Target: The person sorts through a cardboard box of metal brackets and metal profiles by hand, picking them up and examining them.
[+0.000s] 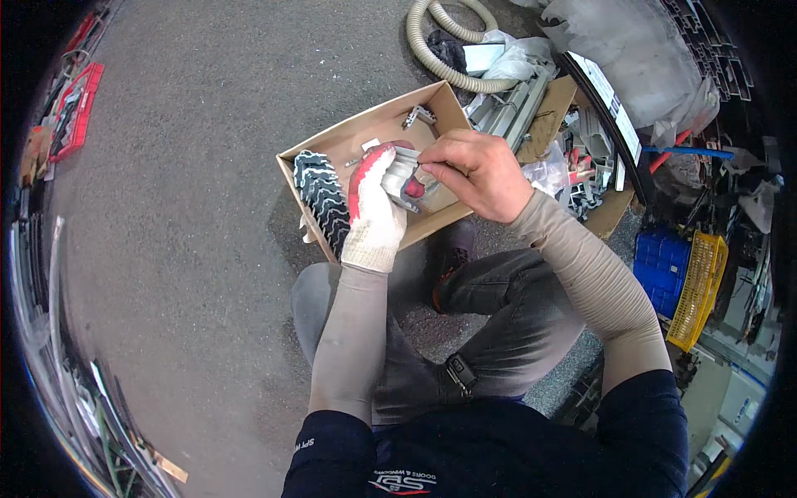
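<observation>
My left hand [378,199], in a white knit glove with red coating, is closed around a short silvery-grey metal profile piece [403,173] above an open cardboard box [332,135]. My bare right hand [477,173] pinches at the upper right edge of that piece; whether something small sits between thumb and forefinger is too fine to tell. Inside the box, along its left side, stands a row of dark, wavy-edged profile pieces [322,199]. Another small metal piece [419,116] lies near the box's far corner.
Beyond the box lie a coiled beige hose [419,41] and long metal profiles [510,112]. To the right are a carton of metal offcuts [585,158], a blue crate [662,270] and a yellow crate [697,290]. A red crate [79,112] and long bars [56,307] line the left.
</observation>
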The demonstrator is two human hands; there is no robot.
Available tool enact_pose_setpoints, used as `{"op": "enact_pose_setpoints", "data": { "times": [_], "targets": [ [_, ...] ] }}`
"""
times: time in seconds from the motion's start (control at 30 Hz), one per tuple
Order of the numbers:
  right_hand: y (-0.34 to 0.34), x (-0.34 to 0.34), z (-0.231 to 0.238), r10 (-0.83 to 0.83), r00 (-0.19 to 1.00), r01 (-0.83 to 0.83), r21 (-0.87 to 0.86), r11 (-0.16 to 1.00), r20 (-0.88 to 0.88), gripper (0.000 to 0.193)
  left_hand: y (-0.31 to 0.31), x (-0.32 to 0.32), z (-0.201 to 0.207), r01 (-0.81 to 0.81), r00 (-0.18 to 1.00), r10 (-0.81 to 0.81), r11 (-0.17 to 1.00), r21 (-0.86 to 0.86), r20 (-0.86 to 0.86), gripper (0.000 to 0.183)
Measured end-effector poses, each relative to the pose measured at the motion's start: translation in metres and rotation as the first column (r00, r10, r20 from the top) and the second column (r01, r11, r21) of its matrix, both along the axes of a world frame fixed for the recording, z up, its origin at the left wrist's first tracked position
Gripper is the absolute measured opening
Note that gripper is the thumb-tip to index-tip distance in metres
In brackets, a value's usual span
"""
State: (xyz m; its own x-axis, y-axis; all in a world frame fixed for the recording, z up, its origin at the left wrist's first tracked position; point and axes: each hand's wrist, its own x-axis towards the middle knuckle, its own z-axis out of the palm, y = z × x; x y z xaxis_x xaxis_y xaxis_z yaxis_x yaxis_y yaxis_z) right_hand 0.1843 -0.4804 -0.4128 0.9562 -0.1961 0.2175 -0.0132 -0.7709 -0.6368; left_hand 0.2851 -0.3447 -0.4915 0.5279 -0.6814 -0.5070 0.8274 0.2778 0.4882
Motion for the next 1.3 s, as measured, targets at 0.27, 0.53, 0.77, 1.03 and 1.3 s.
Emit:
{"op": "enact_pose_setpoints", "data": {
  "times": [0.27, 0.53, 0.77, 1.03, 1.3],
  "targets": [
    [0.001, 0.002, -0.002, -0.072, 0.981, 0.125, 0.306, 0.944, -0.18, 0.016, 0.003, 0.003, -0.005, 0.017, 0.999, -0.018, 1.0, 0.015, 0.047, 0.025],
    [-0.005, 0.002, -0.008, -0.009, 0.936, 0.259, 0.669, 0.696, -0.352, 0.023, 0.008, 0.01, -0.009, 0.092, 0.993, -0.092, 0.996, -0.002, 0.077, 0.021],
    [-0.008, 0.002, -0.014, 0.024, 0.934, 0.245, 0.686, 0.685, -0.357, 0.023, 0.009, 0.013, -0.003, 0.144, 0.981, -0.145, 0.989, 0.024, 0.127, 0.02],
    [-0.011, -0.001, -0.013, 0.067, 0.92, 0.256, 0.72, 0.644, -0.387, 0.015, 0.01, 0.013, -0.001, 0.182, 0.965, -0.189, 0.982, 0.056, 0.179, 0.021],
    [-0.012, -0.004, -0.011, 0.07, 0.914, 0.226, 0.647, 0.728, -0.399, 0.012, 0.008, 0.009, -0.002, 0.196, 0.948, -0.211, 0.977, 0.085, 0.237, 0.024]
  ]
}}
